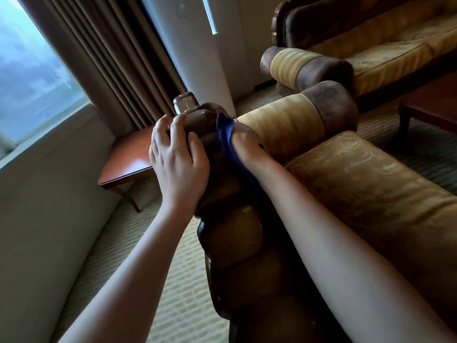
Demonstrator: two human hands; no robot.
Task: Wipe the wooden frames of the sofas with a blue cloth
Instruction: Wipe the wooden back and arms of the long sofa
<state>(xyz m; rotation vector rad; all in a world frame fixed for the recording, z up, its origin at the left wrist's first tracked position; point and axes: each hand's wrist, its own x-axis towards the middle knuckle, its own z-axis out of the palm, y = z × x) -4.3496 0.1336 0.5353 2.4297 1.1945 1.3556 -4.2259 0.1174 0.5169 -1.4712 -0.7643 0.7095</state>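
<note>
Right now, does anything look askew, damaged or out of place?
Nothing stands out. The left hand rests on the carved wooden frame, the right hand holds the blue cloth against it, and the sofa cushions look orderly.

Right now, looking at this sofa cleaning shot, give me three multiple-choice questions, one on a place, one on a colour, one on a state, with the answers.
1. Where is the cloth?
A. On the carpet
B. Against the carved wooden frame, under the right hand
C. On the side table

2. What colour is the cloth?
A. Blue
B. White
C. Yellow

3. What is the left hand doing?
A. Hanging free
B. Holding the curtain
C. Resting on the frame top, fingers spread

Answers: B, the right hand presses it on the wood; A, the folds are deep blue; C, palm and fingers lie on the carving.
</note>
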